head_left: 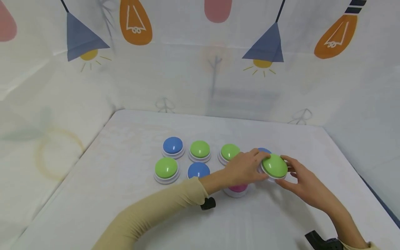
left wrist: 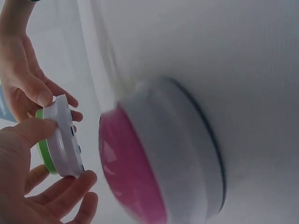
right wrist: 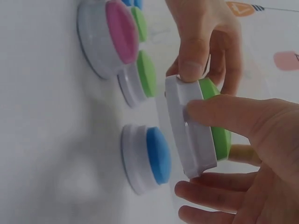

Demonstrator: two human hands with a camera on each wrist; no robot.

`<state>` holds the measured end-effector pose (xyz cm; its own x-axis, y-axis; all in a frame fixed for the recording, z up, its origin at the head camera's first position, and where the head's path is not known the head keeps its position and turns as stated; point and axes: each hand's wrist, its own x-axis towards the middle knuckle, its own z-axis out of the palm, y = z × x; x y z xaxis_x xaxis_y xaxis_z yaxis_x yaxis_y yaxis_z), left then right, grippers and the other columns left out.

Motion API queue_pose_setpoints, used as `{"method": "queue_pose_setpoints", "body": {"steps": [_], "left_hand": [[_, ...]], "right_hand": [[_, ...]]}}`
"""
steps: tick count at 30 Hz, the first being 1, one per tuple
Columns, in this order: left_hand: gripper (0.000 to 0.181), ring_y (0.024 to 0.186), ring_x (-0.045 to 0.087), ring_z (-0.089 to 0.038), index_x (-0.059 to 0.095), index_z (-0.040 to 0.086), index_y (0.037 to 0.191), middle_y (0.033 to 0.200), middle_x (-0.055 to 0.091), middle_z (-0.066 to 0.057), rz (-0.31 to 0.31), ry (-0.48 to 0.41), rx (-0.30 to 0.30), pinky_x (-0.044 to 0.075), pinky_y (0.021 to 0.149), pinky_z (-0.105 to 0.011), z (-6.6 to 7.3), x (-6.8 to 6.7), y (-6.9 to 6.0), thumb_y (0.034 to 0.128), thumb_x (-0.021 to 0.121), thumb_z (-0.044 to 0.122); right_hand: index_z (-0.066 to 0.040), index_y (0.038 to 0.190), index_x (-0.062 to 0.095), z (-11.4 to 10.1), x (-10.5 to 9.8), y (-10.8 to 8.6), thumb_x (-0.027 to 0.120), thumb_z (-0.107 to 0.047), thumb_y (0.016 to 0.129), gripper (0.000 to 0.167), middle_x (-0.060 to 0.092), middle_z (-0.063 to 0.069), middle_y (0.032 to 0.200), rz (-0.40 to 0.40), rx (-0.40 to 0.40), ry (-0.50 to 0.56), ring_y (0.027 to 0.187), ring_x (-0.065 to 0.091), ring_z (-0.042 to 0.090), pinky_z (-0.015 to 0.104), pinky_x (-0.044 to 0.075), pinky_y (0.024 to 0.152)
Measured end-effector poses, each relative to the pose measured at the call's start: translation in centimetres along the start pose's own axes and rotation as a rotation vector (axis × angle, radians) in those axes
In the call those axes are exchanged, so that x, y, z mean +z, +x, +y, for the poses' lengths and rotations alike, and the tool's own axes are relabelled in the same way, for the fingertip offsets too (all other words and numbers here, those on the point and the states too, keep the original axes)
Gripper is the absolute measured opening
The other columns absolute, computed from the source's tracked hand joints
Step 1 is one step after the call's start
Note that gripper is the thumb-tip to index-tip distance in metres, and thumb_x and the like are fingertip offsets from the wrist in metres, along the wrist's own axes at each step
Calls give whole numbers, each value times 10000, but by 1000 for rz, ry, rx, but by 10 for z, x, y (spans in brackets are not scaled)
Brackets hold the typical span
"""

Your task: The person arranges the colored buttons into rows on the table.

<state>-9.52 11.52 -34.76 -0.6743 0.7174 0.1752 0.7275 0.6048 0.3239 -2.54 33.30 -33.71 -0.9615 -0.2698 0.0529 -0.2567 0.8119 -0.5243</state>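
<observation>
A green push button with a white base (head_left: 275,166) is held above the table between both hands. My left hand (head_left: 245,166) grips its left side, and my right hand (head_left: 301,180) grips its right side. In the left wrist view the thumbs press the white rim (left wrist: 60,140), and small dark spots show on the underside. The right wrist view shows the held button (right wrist: 194,126) tilted, with fingers around its edge. A pink button (head_left: 238,189), partly hidden by my left forearm, stands nearby. Behind the held button a blue button (head_left: 264,150) is mostly covered.
Left of my hands stand a green button (head_left: 230,151), another green button (head_left: 200,149), a blue button (head_left: 173,145), a green button (head_left: 166,168) and a blue button (head_left: 198,169). They rest on a white tabletop (head_left: 103,201) enclosed by patterned curtains (head_left: 187,76).
</observation>
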Motion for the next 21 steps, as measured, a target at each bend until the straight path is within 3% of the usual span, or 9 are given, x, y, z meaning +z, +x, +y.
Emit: {"method": "queue_pose_setpoints", "body": {"steps": [6,12,16,21], "left_hand": [[640,940,608,-50,485,225,1437,1276,572,56,-38,17,7,469,806,-178,9,17,-7,891,690,489],[638,972,600,-35,500,226,1421,1271,588,66,-37,54,-5,455,805,-182,17,31,-13,880,700,498],[649,1061,587,-38,487,232,1433,1327,574,72,-57,64,-29,463,855,-205,22,38,-17,882,691,509],[642,1102,582,-50,507,220,1417,1315,585,79,-61,111,-16,470,906,-259,27,45,-21,879,689,518]], "right_hand": [[5,1469,333,9,13,-16,740,-303,894,769,552,246,1301,-5,32,-15,1116,573,413,589,493,914],[28,1459,336,14,23,-25,746,-338,882,797,561,270,1295,-40,88,1,1119,574,420,598,501,903],[36,1462,330,17,29,-29,744,-368,877,822,554,281,1313,-69,120,15,1129,570,419,593,503,904],[45,1460,333,21,35,-35,754,-362,866,835,555,283,1316,-86,138,22,1128,579,414,587,508,889]]}}
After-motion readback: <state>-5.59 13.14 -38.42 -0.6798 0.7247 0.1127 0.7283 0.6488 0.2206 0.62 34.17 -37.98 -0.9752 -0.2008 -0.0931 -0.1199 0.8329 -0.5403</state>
